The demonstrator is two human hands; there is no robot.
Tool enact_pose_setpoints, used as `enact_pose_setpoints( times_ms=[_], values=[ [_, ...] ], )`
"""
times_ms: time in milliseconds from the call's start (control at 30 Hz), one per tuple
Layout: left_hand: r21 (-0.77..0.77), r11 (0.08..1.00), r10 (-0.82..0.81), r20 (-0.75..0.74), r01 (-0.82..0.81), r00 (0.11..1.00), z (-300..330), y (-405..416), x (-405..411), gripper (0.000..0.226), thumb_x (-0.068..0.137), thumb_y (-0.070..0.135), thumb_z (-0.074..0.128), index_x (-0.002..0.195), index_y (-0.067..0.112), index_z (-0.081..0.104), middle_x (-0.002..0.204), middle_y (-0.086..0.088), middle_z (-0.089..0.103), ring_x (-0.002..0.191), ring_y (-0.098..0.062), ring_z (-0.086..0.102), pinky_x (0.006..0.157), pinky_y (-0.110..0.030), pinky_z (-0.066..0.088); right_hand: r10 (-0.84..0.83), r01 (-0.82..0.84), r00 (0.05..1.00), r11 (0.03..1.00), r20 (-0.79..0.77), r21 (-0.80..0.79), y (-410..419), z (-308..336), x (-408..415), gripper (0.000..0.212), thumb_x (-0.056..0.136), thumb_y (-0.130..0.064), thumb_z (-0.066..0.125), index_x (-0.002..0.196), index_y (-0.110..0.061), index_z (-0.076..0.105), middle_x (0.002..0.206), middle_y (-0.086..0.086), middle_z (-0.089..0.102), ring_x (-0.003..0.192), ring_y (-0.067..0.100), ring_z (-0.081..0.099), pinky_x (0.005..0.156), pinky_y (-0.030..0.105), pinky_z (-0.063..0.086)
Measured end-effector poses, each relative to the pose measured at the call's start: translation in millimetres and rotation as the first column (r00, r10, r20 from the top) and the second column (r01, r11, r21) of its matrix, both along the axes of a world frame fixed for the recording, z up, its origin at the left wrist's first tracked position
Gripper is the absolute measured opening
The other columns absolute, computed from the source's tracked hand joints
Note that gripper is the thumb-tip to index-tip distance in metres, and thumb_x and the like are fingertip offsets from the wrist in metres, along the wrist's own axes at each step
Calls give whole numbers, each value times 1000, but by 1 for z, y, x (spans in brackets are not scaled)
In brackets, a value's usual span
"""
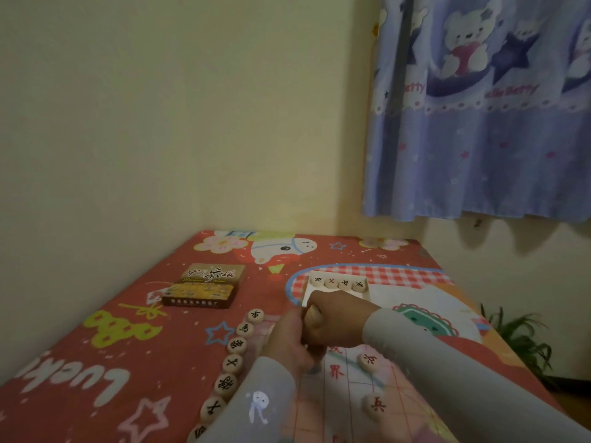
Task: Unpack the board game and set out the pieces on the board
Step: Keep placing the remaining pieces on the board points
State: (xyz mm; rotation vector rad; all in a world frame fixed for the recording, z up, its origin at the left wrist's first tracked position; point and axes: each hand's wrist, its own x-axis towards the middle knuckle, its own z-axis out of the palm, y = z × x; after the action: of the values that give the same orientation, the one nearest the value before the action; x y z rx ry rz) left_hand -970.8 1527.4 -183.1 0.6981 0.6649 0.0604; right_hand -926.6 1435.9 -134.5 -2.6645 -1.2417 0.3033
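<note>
A paper board (348,391) with red lines lies on the bed in front of me. Round wooden chess pieces (235,362) stand in a column along its left edge, and two more pieces (367,361) sit on its right part. A white tray (367,290) behind my hands holds a row of pieces (339,283). My right hand (335,318) is a closed fist above the board's far end; what is inside it is hidden. My left hand (287,342) curls beside it with fingertips down near the board, and I cannot see whether it holds a piece.
The brown game box (204,287) lies at the back left on the red patterned bedsheet (96,362). A wall runs along the left and far sides, a blue curtain (479,123) hangs at the upper right, and a green plant (518,340) stands beyond the bed's right edge.
</note>
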Motion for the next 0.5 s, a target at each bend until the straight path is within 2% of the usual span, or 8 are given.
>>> enact_pose_setpoints(
  times_ms=[67,100,200,300,367,433,500],
  values=[
    [-72,997,-27,35,29,999,5,-3,-7,18,88,20,56,89,8,70,66,-13,72,59,-28,69,48,-32,56,3,-3,1000,1000,2,-27,6,1,-7,14,85,-27,56,93,-15,54,91,9,62,76,21,55,67,33,51],
    [-81,996,-30,41,33,999,6,-3,-8,22,89,21,53,93,9,70,66,-13,72,65,-29,69,49,-32,56,6,-5,1000,999,14,-48,10,2,-10,9,83,-25,55,87,-17,53,85,7,61,73,21,55,60,29,46],
    [-86,996,-30,48,34,998,7,-2,-10,27,91,22,47,96,9,69,68,-14,73,80,-30,64,63,-36,52,31,-29,999,993,22,-112,15,5,-15,11,81,-22,53,89,-16,55,84,6,62,73,22,57,54,25,41],
    [-127,990,-48,67,57,997,4,-1,-12,31,89,20,46,104,10,71,86,-14,75,89,-31,66,71,-39,54,20,-24,999,992,-34,-121,13,5,-11,6,75,-27,51,78,-22,52,84,6,61,73,22,58,61,30,48],
    [-171,983,-54,76,66,996,0,-1,-12,34,88,18,44,108,10,70,94,-13,74,92,-30,67,73,-38,55,6,-12,995,998,-99,-61,8,5,-10,16,69,-31,52,83,-25,54,87,5,63,80,23,62,69,35,55],
    [-204,976,-57,94,76,994,-1,-1,-12,30,90,17,43,100,8,70,82,-13,74,86,-28,66,72,-36,53,14,-13,990,1000,-142,10,1,6,-11,36,70,-35,59,104,-26,56,99,2,65,89,21,63,80,39,56],
    [-217,973,-56,105,78,993,-2,-2,-13,28,91,17,42,91,8,69,71,-12,72,81,-26,65,69,-34,51,34,-23,988,997,-151,79,-6,5,-13,44,75,-38,64,116,-27,54,108,-2,64,96,17,61,87,38,54]
  ],
)
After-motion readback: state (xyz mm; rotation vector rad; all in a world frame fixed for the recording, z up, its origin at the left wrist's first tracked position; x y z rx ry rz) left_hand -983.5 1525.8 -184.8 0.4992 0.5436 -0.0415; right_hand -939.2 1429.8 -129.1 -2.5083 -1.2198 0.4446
